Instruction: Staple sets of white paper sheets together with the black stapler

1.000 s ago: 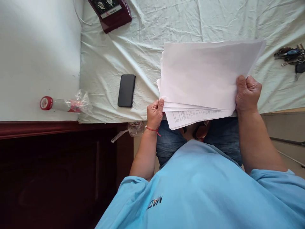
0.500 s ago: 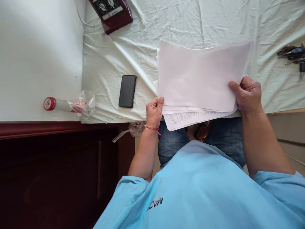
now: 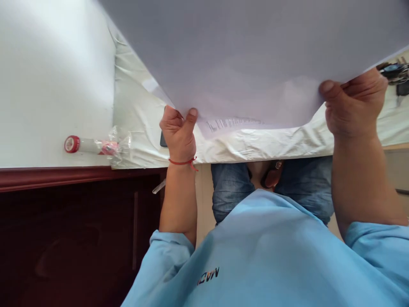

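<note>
White sheets of paper (image 3: 249, 64) stand raised above the table, close to the camera, and fill the upper middle of the view. My left hand (image 3: 180, 130) is closed on their lower left corner, thumb on the near face. At the lower right corner my right hand (image 3: 356, 104) pinches them between its thumb and bent fingers. The face towards me looks blank. Printed lines show on a sheet at the lower left edge. How many sheets there are, I cannot tell. Behind my left hand a black phone (image 3: 163, 140) is mostly hidden.
A pale green cloth (image 3: 134, 106) covers the table. To the left lies a clear tube with a red cap (image 3: 72, 144) and a crumpled plastic wrapper (image 3: 123, 145). Keys (image 3: 398, 74) lie at the far right. A dark red wooden panel (image 3: 79, 230) stands below the table edge.
Both hands have lifted the papers up from just over the table towards the camera and moved farther apart. The papers now hide the dark red box at the back and my left hand covers most of the phone.
</note>
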Available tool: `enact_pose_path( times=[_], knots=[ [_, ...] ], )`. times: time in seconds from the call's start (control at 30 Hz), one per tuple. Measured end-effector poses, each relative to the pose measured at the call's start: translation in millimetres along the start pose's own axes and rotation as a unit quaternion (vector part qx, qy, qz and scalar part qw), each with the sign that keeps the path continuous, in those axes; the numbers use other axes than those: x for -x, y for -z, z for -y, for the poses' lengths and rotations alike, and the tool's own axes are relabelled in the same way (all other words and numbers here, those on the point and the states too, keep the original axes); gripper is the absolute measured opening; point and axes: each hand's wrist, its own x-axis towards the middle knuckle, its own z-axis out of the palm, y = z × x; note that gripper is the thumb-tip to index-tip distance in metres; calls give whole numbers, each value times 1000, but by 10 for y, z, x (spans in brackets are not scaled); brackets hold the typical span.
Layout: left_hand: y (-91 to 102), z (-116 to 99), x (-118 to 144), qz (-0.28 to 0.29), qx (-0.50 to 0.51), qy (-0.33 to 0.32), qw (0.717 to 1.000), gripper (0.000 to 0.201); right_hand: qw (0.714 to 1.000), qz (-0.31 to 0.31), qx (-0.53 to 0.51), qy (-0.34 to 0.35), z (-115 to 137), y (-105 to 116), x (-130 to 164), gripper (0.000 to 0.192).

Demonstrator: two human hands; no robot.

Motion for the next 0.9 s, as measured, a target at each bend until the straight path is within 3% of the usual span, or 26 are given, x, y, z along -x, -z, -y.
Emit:
enact_pose_path(
  times=[0.1,0.23,0.37,0.6,0.8,0.9],
  knots=[
    [-21,133,104,31,-2,31,999,59,998,33,11,55,2,65,71,52],
    [-62,261,284,34,-21,87,995,58,999,48,5,3,-77,74,200,61],
    [-93,230,297,56,-35,132,989,57,997,46,-2,-58,-104,-24,203,56],
    [27,208,298,49,-18,98,994,54,999,30,-32,-23,8,-136,25,74],
    [73,319,399,118,-65,160,978,77,990,96,11,-106,-44,1,81,65],
    [29,305,405,118,-63,156,979,82,991,90,26,-96,-81,-2,128,55]
  ],
)
